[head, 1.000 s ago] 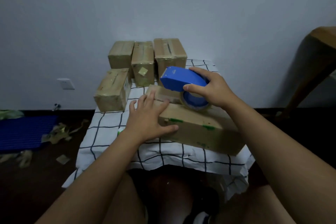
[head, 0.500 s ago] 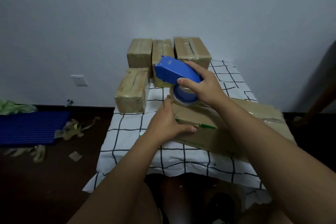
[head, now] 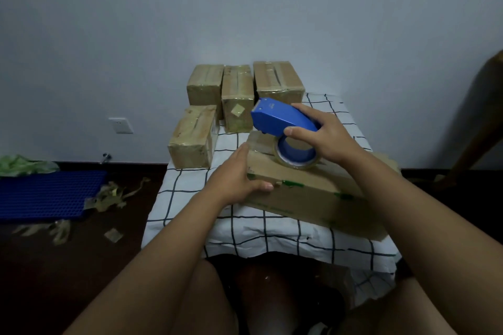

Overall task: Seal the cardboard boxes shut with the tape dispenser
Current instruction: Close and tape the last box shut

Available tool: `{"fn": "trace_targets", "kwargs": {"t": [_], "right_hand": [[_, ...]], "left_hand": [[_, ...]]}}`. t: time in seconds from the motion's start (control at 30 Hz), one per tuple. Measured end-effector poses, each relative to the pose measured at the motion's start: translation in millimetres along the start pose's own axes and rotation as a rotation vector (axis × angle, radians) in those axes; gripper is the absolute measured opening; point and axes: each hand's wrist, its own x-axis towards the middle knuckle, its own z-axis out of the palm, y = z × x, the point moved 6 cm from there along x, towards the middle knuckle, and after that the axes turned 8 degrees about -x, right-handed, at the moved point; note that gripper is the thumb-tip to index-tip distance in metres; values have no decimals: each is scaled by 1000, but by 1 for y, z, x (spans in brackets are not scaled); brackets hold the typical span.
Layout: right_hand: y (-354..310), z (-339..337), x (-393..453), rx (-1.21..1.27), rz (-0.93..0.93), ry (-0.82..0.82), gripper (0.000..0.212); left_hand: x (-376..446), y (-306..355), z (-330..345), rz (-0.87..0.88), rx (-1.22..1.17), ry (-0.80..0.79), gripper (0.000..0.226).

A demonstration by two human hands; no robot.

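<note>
A long flat cardboard box lies on the checked cloth in front of me. My right hand grips the blue tape dispenser, whose tape roll rests on the box's top near its left end. My left hand holds the box's left end, thumb along the front face and fingers up the side. Several taped boxes stand behind: one at the left and three in a back row against the wall.
The table is covered by a white checked cloth. On the dark floor to the left lie a blue mat and tape scraps. A wooden furniture leg stands at the right. A wall socket is on the left.
The dispenser has moved slightly back along the box top toward the right, with the roll now lying on the box. My left hand keeps holding the box's left end.
</note>
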Motion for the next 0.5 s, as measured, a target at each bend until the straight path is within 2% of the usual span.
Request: {"fn": "trace_targets", "kwargs": {"t": [0.27,0.4,0.5], "right_hand": [[38,-83,-57,-122,78,24,68],[44,-109,-80,-121,105,197,71],[46,-115,-95,-29,121,329,72]], "left_hand": [[-5,6,3,-9,87,-27,97],[-11,11,5,-59,201,49,94],[-19,23,15,-189,298,194,107]]}}
